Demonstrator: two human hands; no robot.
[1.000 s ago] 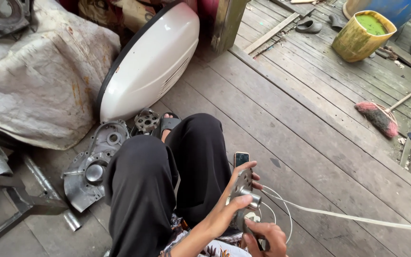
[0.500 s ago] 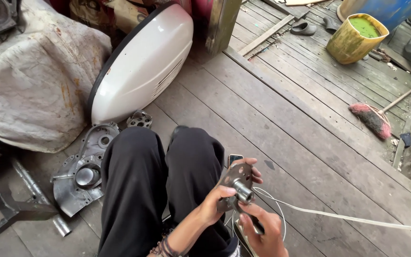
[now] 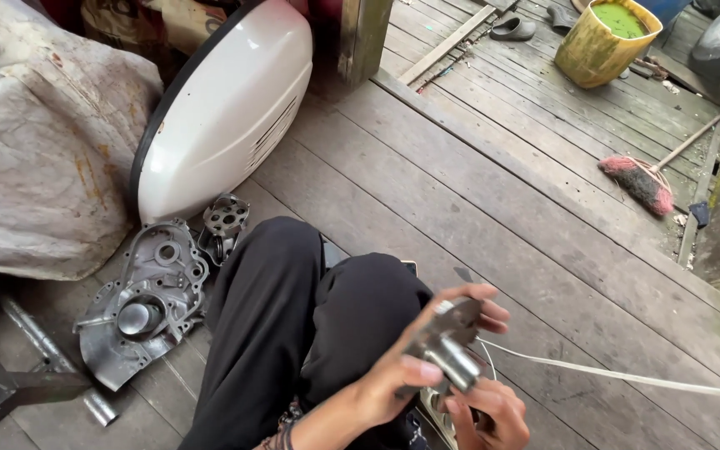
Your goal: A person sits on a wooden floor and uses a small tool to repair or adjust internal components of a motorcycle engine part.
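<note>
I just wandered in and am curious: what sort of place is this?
Probably an informal repair spot for scooters or small motorbikes, set on a weathered plank floor. A white scooter body panel leans nearby, a grey engine casing lies on the boards, and the left hand holds a small metal part.

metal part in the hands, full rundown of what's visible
The metal part is a small grey piece of dull, worn metal: a flat irregular plate with a short shiny cylindrical stub jutting toward the camera. It is held tilted above the lap, over the wooden floor. The left hand grips it, fingers over the top edge and thumb across the front; the right hand touches it from below. Finer detail is blurred.
</note>
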